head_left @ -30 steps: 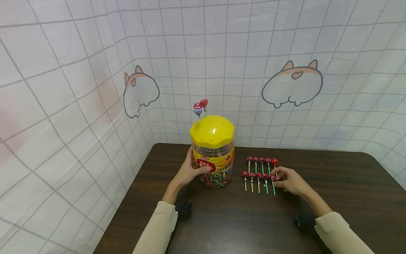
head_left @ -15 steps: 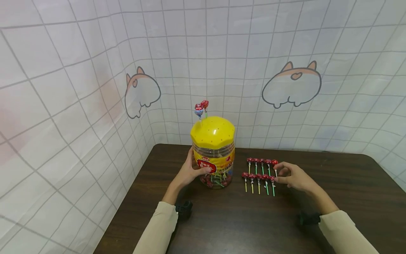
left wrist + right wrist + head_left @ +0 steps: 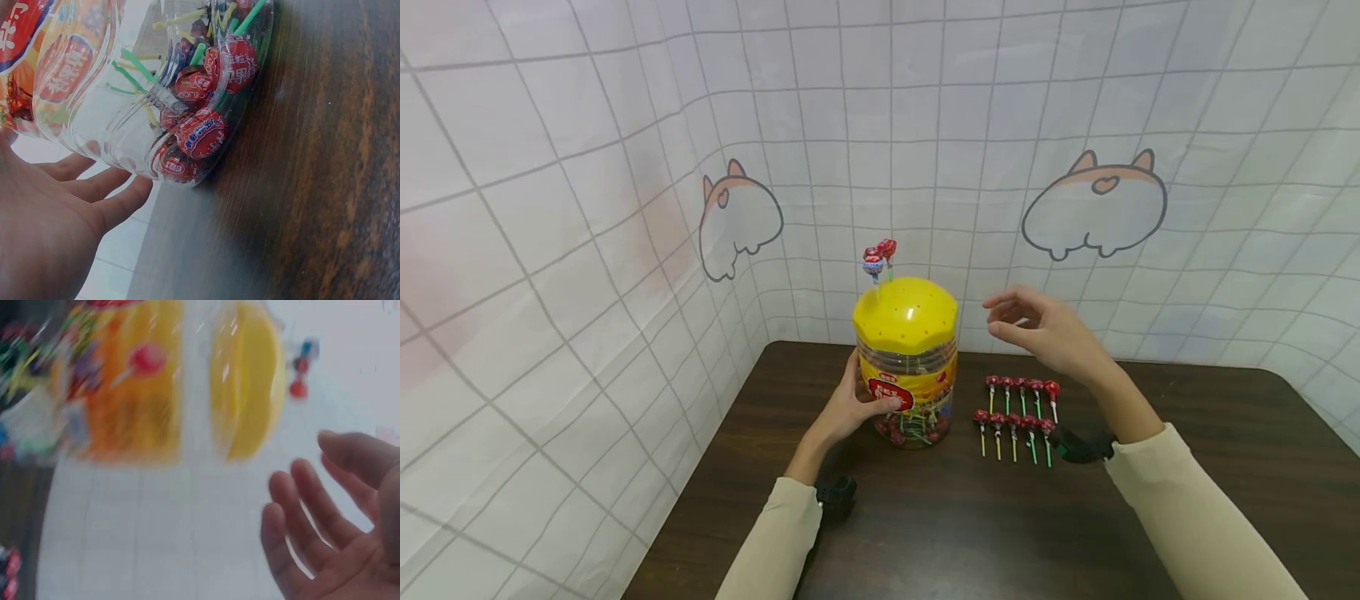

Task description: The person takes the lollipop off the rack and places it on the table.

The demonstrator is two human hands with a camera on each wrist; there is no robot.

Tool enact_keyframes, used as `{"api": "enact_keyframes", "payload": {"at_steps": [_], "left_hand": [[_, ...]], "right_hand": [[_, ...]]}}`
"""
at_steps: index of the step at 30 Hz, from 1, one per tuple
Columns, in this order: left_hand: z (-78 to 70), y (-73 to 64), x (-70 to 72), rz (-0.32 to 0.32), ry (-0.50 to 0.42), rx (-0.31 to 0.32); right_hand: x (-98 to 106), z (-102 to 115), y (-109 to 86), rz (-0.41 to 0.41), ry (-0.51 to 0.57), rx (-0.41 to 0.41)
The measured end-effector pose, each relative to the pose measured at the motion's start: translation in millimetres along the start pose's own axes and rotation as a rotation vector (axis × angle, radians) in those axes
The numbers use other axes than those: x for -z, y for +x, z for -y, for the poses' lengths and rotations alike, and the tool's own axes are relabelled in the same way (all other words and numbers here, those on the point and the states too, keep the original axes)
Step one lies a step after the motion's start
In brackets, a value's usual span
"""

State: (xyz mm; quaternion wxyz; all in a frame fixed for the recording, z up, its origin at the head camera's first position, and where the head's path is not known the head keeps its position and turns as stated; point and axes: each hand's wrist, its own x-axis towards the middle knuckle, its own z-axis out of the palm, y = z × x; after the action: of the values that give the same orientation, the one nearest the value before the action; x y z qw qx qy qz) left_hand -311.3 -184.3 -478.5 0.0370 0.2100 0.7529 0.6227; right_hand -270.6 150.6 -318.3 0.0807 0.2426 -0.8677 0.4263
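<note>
A clear plastic jar (image 3: pixel 917 423) with a yellow domed lid (image 3: pixel 906 312) and a yellow label stands on the table. Lollipops (image 3: pixel 203 134) fill its bottom. My left hand (image 3: pixel 853 404) grips the jar's left side, thumb across the label, fingers round the far side. A few lollipops (image 3: pixel 887 248) stick up from the lid's left rear part. In mid-air to the right of the lid, my right hand (image 3: pixel 1045 329) has loosely bent fingers and nothing between them. Below it lie two rows of red lollipops (image 3: pixel 1015 422) on the table, right of the jar.
The dark wooden table (image 3: pixel 925 533) runs back to a white gridded curtain (image 3: pixel 970 167) with cartoon drawings. Black wrist cameras (image 3: pixel 837 496) are strapped on both wrists. Small holes dot the lid.
My right hand has left the right end of the lollipop rows, rising and moving left toward the lid. My left hand keeps its grip on the jar.
</note>
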Motion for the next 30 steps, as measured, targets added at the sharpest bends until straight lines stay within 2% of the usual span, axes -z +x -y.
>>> {"api": "enact_keyframes", "payload": {"at_steps": [4,8,14,21,30], "left_hand": [[-0.2,0.9,-0.2,0.000,0.007,0.001],[-0.3,1.3,-1.0,-0.001,0.021,-0.004],[-1.7,0.2,-0.6,-0.018,0.026,0.001],[0.1,0.9,1.3,-0.025,0.017,0.006],[1.9,1.9,0.8,-0.016,0.025,0.017]], "right_hand": [[-16.0,27.8,29.1,-0.050,0.047,0.084],[-34.3,45.9,55.4,-0.093,0.092,0.154],[-60.5,64.4,81.7,-0.114,0.130,0.175],[-77.8,80.4,98.6,-0.133,0.129,0.151],[-87.0,79.4,104.5,-0.181,0.163,0.168]]}}
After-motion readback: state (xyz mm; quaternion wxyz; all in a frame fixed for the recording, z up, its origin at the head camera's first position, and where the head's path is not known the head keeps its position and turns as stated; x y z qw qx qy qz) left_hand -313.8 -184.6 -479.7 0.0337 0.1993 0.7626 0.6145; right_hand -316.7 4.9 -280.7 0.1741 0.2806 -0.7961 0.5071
